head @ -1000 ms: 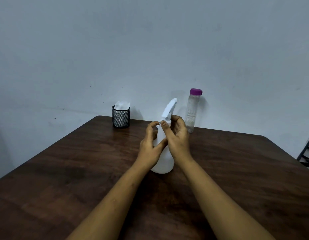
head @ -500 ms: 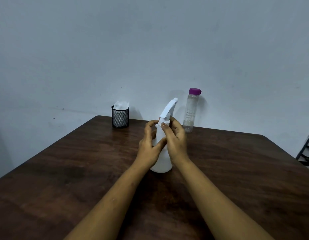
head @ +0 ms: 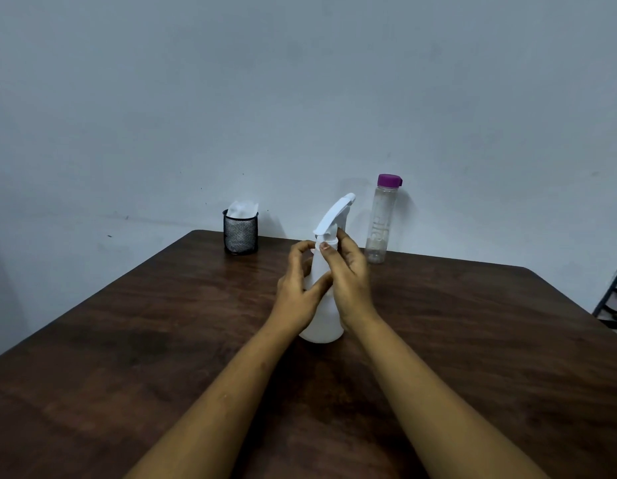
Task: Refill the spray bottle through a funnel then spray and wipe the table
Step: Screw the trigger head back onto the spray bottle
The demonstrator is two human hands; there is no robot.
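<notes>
Head view, two hands' grip clamped on one spray bottle (head: pixel 322 305), left hand (head: pixel 298 292), right hand (head: pixel 350 278), one clear bottle (head: pixel 381 223), one mesh cup (head: pixel 240 233)

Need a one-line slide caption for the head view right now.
Both hands grip the white spray bottle upright on the table.

Dim room, bare wall

A dark wooden table (head: pixel 127 340) stands against a plain grey-blue wall (head: pixel 265 98); a dark rack (head: pixel 614 305) shows at right.

You can see faint raised lettering running up the side of the clear bottle (head: pixel 380 225) at your one o'clock, but it is too blurred to read.
</notes>
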